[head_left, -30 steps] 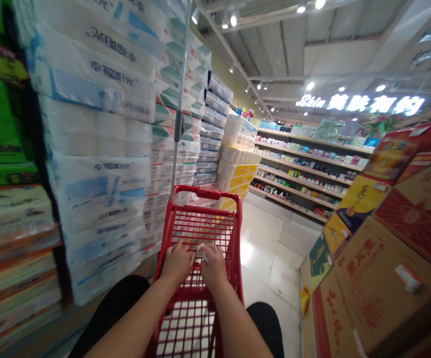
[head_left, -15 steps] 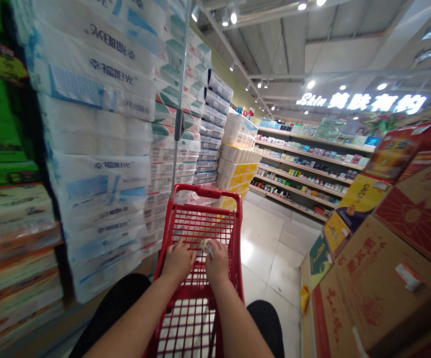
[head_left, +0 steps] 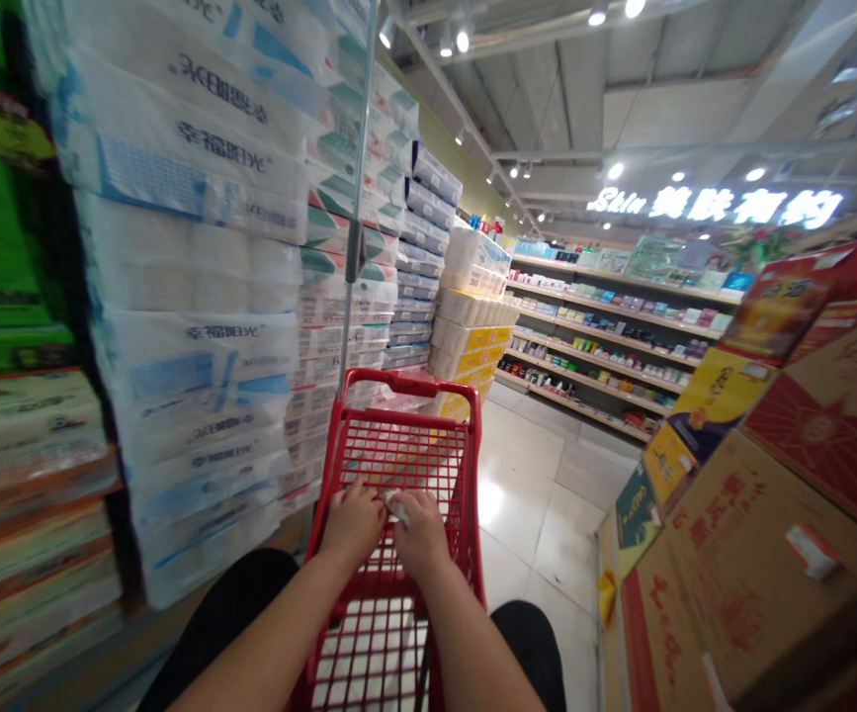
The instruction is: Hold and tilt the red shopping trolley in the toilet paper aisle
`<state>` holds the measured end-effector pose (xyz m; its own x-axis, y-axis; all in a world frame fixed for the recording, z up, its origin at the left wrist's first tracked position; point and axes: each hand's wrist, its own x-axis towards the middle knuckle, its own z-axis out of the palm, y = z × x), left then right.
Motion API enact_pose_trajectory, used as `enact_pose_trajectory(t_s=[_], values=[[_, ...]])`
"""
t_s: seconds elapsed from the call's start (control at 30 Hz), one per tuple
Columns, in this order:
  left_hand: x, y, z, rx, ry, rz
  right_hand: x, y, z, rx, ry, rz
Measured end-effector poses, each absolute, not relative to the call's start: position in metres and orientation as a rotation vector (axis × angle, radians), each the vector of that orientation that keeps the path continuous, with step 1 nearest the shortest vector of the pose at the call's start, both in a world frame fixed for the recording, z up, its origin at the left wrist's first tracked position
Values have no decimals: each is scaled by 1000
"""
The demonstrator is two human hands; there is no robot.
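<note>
A red plastic shopping cart [head_left: 473,539] with a grid basket stands right in front of me, between my knees. My left hand [head_left: 355,521] is at the basket's grid, left of the middle, with its fingers curled down onto the red bars. Close beside it, my right hand [head_left: 420,534] pinches a small crumpled white tissue [head_left: 398,505]. The tissue pokes out at the fingertips, near the left hand's fingers. The undersides of both hands are hidden.
Wrapped toilet paper packs [head_left: 206,376] are stacked high on the left, behind a thin upright metal pole [head_left: 358,247]. Cardboard boxes [head_left: 754,564] stand on the right. Pale floor tiles [head_left: 524,475] lead to shelves [head_left: 613,341] of small goods.
My right hand, with the tissue, has moved left and slightly down, closer to my left hand. The left hand and the cart stay nearly where they were.
</note>
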<state>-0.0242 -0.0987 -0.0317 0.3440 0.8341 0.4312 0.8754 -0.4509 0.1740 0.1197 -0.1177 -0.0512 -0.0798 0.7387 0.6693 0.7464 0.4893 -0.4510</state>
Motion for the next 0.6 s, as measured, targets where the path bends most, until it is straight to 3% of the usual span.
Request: enact_pose_trajectory(t_s=[0.6], values=[[-23,-100,-28,-2490,-1631,-711,124,-116,-50,-1318,-1723,-67]])
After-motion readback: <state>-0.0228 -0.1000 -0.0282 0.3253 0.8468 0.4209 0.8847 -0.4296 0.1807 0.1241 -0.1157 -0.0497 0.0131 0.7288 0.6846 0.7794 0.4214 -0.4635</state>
